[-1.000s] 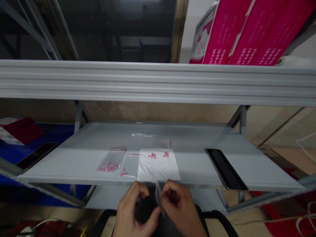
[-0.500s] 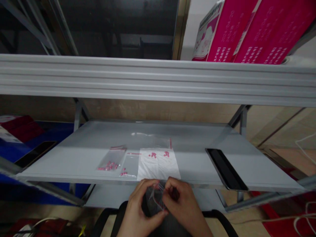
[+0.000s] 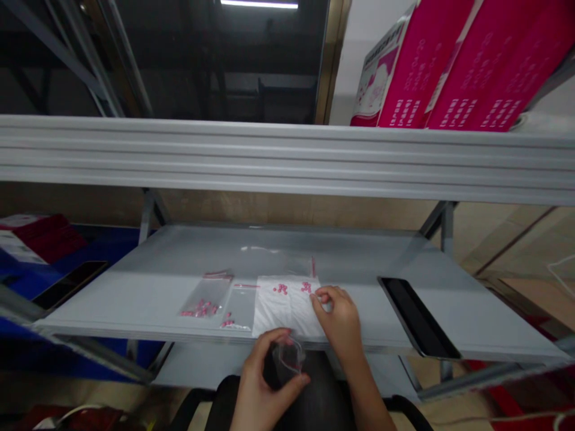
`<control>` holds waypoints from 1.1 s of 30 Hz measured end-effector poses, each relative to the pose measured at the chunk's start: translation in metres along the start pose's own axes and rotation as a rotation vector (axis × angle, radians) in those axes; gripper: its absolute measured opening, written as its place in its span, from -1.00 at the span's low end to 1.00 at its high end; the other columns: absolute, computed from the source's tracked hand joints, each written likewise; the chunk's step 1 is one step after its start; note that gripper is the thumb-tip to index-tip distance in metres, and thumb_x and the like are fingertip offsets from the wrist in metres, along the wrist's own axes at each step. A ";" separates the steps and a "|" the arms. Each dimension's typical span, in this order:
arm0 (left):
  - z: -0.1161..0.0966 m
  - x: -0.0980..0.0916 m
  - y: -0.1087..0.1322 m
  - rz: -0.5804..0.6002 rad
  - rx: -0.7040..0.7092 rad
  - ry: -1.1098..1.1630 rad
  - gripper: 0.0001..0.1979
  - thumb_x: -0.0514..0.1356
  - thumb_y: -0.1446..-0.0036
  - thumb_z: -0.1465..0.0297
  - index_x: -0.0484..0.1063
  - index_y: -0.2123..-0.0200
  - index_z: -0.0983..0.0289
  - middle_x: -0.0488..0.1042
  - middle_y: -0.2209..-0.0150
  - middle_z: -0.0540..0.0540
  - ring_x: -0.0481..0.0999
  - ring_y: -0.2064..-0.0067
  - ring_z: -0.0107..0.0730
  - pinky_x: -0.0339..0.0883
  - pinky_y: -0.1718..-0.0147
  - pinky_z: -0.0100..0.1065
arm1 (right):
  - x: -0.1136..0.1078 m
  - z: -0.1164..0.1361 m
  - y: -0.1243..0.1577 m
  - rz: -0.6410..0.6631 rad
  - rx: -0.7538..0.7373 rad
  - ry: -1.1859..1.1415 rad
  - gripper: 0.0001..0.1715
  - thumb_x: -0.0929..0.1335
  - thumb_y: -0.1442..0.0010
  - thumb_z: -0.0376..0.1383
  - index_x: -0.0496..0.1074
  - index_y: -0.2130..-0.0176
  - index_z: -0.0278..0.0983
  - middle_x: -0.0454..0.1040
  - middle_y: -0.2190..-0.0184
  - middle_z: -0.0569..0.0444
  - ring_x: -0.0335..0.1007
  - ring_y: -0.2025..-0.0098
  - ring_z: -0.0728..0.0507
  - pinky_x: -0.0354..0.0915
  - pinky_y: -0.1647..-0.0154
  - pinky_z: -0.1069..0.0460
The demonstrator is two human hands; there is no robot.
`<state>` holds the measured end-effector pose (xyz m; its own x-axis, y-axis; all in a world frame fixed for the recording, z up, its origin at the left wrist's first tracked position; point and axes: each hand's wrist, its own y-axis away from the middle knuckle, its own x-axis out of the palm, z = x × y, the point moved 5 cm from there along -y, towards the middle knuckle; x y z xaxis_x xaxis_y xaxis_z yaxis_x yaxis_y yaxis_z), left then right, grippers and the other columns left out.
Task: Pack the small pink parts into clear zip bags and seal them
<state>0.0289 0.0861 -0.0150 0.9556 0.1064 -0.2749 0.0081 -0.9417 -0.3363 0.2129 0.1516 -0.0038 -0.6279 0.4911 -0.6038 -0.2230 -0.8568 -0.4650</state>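
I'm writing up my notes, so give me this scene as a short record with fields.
Left hand: holds a clear bag, mouth apparently open
Right hand: at the right pink cluster; contact unclear
White sheet: bears right pink cluster and left pink cluster
Left of sheet: fuller bag and sparser bag, pink pieces in both
Right of sheet: dark flat device

High at the far right, pale print marks the pink boxes [image 3: 467, 78]. On the leftmost of them I can make out a date, 2024-04-20, and the next one along seems to carry the same; the lines just below each date are too blurred for me. Nearer the bottom edge sit bracketed Chinese characters, too small to read. At the left, the print on the red boxes [image 3: 56, 236] is illegible from here.
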 end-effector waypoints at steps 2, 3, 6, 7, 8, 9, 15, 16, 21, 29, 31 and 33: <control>-0.001 0.002 0.001 -0.039 0.072 -0.046 -0.54 0.38 0.24 0.52 0.51 0.15 0.21 0.61 0.26 0.07 0.62 0.20 -0.13 0.51 0.17 -0.17 | 0.010 -0.007 -0.010 -0.019 -0.013 0.041 -0.89 0.36 -0.09 -0.30 0.47 0.41 -0.30 0.47 0.44 -0.03 0.38 0.29 -0.24 0.26 0.17 -0.07; -0.001 0.003 0.001 -0.053 0.104 -0.066 -0.53 0.39 0.26 0.53 0.51 0.16 0.20 0.61 0.26 0.07 0.62 0.21 -0.13 0.52 0.18 -0.17 | 0.014 -0.010 -0.013 -0.016 -0.014 0.044 -0.90 0.37 -0.08 -0.31 0.48 0.42 -0.31 0.48 0.43 -0.05 0.39 0.27 -0.26 0.25 0.16 -0.09; 0.003 0.004 0.003 -0.080 0.158 -0.096 -0.51 0.40 0.28 0.54 0.51 0.16 0.20 0.61 0.25 0.08 0.62 0.21 -0.12 0.54 0.21 -0.17 | 0.024 -0.012 -0.017 -0.011 -0.028 0.053 -0.90 0.37 -0.07 -0.37 0.49 0.46 -0.31 0.50 0.44 -0.08 0.39 0.29 -0.27 0.25 0.18 -0.10; 0.006 0.004 0.003 -0.080 0.160 -0.101 -0.50 0.40 0.27 0.53 0.50 0.14 0.20 0.61 0.24 0.08 0.62 0.21 -0.12 0.54 0.20 -0.17 | 0.025 -0.012 -0.018 -0.009 -0.032 0.051 -0.88 0.36 -0.07 -0.39 0.49 0.47 -0.31 0.50 0.44 -0.08 0.39 0.30 -0.27 0.25 0.18 -0.10; 0.009 0.004 0.004 -0.079 0.155 -0.106 -0.50 0.40 0.25 0.52 0.50 0.13 0.20 0.61 0.24 0.08 0.63 0.21 -0.12 0.54 0.19 -0.16 | 0.026 -0.012 -0.018 -0.006 -0.037 0.044 -0.87 0.35 -0.07 -0.41 0.50 0.48 -0.31 0.50 0.45 -0.08 0.39 0.30 -0.27 0.25 0.18 -0.10; 0.013 0.004 0.004 -0.076 0.144 -0.111 -0.50 0.40 0.23 0.50 0.49 0.12 0.20 0.61 0.23 0.08 0.63 0.20 -0.13 0.54 0.18 -0.17 | 0.025 -0.010 -0.019 -0.003 -0.042 0.033 -0.86 0.35 -0.07 -0.43 0.50 0.48 -0.31 0.50 0.45 -0.08 0.39 0.31 -0.26 0.26 0.18 -0.10; 0.019 0.003 0.002 -0.106 0.030 -0.080 -0.55 0.38 0.17 0.47 0.49 0.11 0.23 0.63 0.26 0.08 0.65 0.24 -0.16 0.56 0.21 -0.22 | -0.002 0.027 -0.004 0.224 -0.142 -0.218 -0.90 0.38 -0.07 -0.42 0.52 0.43 -0.26 0.48 0.47 0.08 0.41 0.38 -0.12 0.29 0.33 0.05; 0.018 0.003 0.001 -0.121 0.013 -0.067 -0.57 0.37 0.18 0.46 0.50 0.13 0.24 0.64 0.26 0.09 0.65 0.23 -0.14 0.56 0.21 -0.21 | -0.007 0.036 0.002 0.314 -0.156 -0.300 -0.89 0.39 -0.07 -0.42 0.53 0.43 -0.25 0.48 0.47 0.09 0.42 0.37 -0.11 0.29 0.32 0.05; 0.013 0.001 -0.001 -0.142 -0.036 -0.005 -0.59 0.36 0.17 0.42 0.52 0.15 0.26 0.64 0.19 0.15 0.64 0.15 -0.06 0.54 0.13 -0.13 | -0.017 0.058 0.018 0.531 -0.163 -0.480 -0.88 0.41 -0.11 -0.40 0.59 0.40 -0.23 0.51 0.44 0.09 0.46 0.33 -0.09 0.31 0.28 0.07; 0.023 0.003 0.001 -0.081 -0.118 0.023 -0.54 0.35 0.14 0.42 0.48 0.08 0.27 0.62 0.18 0.16 0.62 0.13 -0.07 0.49 0.08 -0.10 | 0.009 -0.013 -0.017 0.070 -0.057 -0.047 -0.83 0.35 -0.08 -0.32 0.52 0.50 -0.29 0.48 0.54 0.02 0.38 0.47 -0.14 0.26 0.39 0.02; 0.021 0.004 0.000 -0.094 -0.110 0.038 -0.54 0.34 0.17 0.43 0.49 0.09 0.27 0.62 0.20 0.16 0.62 0.15 -0.07 0.49 0.09 -0.09 | 0.017 -0.020 -0.021 0.047 -0.043 -0.021 -0.83 0.35 -0.06 -0.31 0.52 0.49 -0.30 0.50 0.52 -0.01 0.40 0.44 -0.16 0.26 0.34 -0.01; 0.019 0.005 -0.001 -0.100 -0.095 0.044 -0.53 0.33 0.19 0.45 0.50 0.10 0.27 0.62 0.20 0.15 0.62 0.16 -0.08 0.49 0.09 -0.09 | 0.023 -0.021 -0.023 0.033 -0.039 0.003 -0.83 0.35 -0.06 -0.30 0.52 0.48 -0.30 0.51 0.52 -0.02 0.40 0.44 -0.16 0.26 0.32 -0.01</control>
<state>0.0277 0.0934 -0.0336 0.9606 0.1891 -0.2036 0.1299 -0.9533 -0.2726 0.2197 0.1862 -0.0208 -0.6324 0.4629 -0.6212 -0.1726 -0.8659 -0.4696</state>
